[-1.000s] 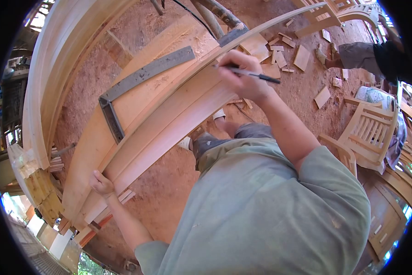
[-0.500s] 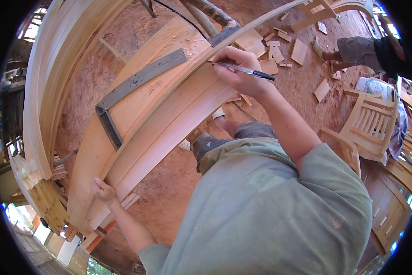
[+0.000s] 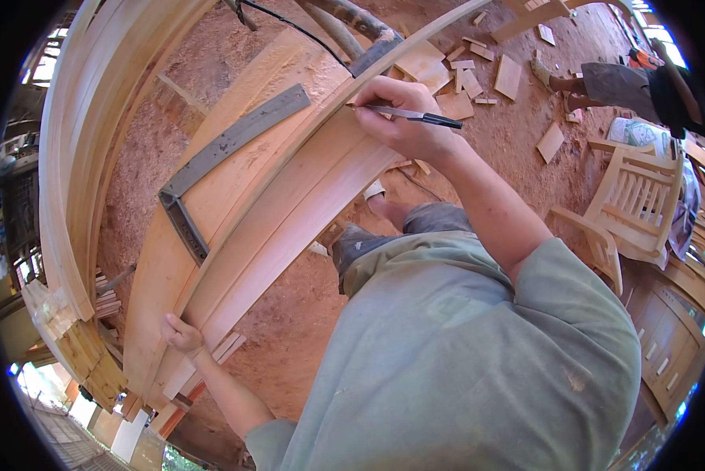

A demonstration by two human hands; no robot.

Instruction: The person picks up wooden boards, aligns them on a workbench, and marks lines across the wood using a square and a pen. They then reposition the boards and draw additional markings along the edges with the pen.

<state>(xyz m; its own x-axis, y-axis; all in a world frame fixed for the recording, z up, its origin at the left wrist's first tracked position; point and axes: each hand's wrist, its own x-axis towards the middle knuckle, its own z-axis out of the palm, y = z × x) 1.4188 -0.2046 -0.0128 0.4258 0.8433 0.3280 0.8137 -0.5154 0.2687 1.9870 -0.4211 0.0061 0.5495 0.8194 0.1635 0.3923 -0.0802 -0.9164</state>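
My right hand is closed around a pen with a dark cap end, its tip at the edge of a long thin wooden strip. The strip runs in a curve along wide wooden boards. At the strip's lower end, my left hand is closed on it, thumb up and fingers partly hidden. A dark metal carpenter's square lies on the board beyond the strip, between my two hands.
Curved wooden pieces stand at the left. Offcuts litter the dirt floor. On the right are a slatted wooden chair, a white sack and another person's legs. A pole stands beyond the boards.
The whole view has shifted slightly. Both hands keep their grips, with the pen tip at about the same spot on the strip.
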